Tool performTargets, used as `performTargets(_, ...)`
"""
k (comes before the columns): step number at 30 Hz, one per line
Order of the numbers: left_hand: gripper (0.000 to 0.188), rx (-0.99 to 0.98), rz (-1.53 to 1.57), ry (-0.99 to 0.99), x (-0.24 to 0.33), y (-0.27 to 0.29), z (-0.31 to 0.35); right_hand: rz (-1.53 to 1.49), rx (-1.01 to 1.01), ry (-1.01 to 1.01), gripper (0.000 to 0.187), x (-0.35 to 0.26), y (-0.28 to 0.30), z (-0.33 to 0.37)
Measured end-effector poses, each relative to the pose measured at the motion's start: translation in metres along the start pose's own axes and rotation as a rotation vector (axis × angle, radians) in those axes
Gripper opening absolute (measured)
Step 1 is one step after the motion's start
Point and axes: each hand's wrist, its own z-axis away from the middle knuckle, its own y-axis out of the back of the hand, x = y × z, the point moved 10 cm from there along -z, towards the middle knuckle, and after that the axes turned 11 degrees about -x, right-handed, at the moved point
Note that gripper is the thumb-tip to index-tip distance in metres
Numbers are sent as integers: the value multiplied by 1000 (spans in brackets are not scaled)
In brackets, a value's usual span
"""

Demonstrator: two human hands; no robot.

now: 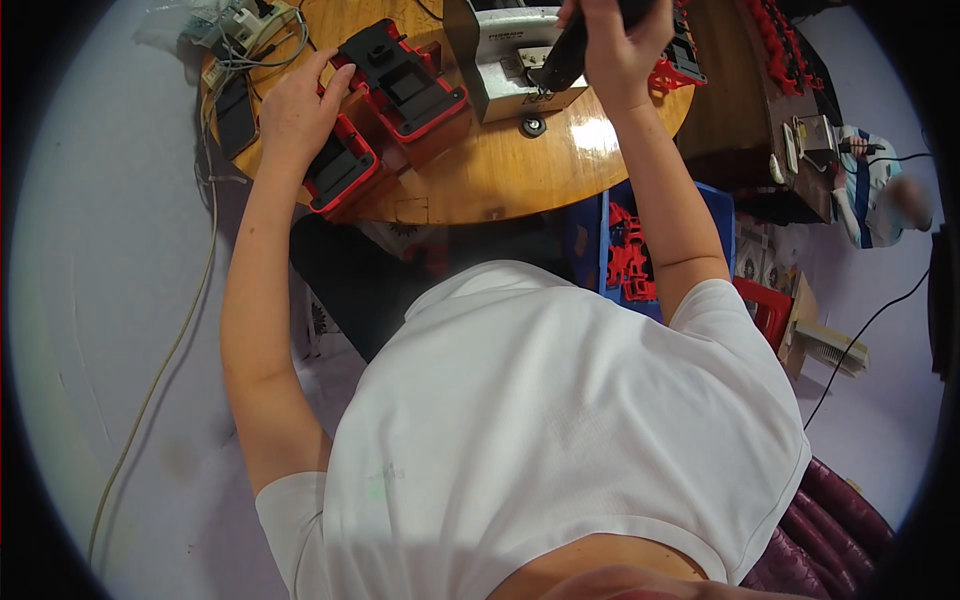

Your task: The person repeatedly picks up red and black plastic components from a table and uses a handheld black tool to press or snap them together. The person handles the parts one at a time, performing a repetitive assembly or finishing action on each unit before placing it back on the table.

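Observation:
My left hand (pixel 298 108) is closed over the left edge of a red-and-black plastic part (pixel 408 88) on the round wooden table. A second red-and-black plastic part (pixel 342 168) lies beside it, under my left wrist. My right hand (pixel 625 50) grips a black handheld tool (pixel 570 55), probably an electric screwdriver, whose upper end runs out of the picture. The tool's tip points down at the front opening of a metal box-shaped machine (pixel 503 55). Whether the tip touches the machine, I cannot tell.
A small round black piece (pixel 533 126) lies on the wooden table (pixel 470 180). Cables and a power strip (pixel 245 40) sit at the far left, near a dark phone-like slab (pixel 237 118). A blue bin (pixel 590 235) below holds red parts. Another person (pixel 875 190) is at the right.

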Motion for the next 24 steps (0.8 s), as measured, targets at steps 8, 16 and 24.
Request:
performTargets(8,44,-31,-16,21,-1,-2,-2,-8,-19,142,40,-4,0,3)
performTargets(16,45,-57,-43,27,-5,-5,-1,-1,-48,59,38,3,-7,-2)
performTargets(24,47,-22,28,20,-5,-4,-1,-312,-29,-68,42,-36,-67,-21)
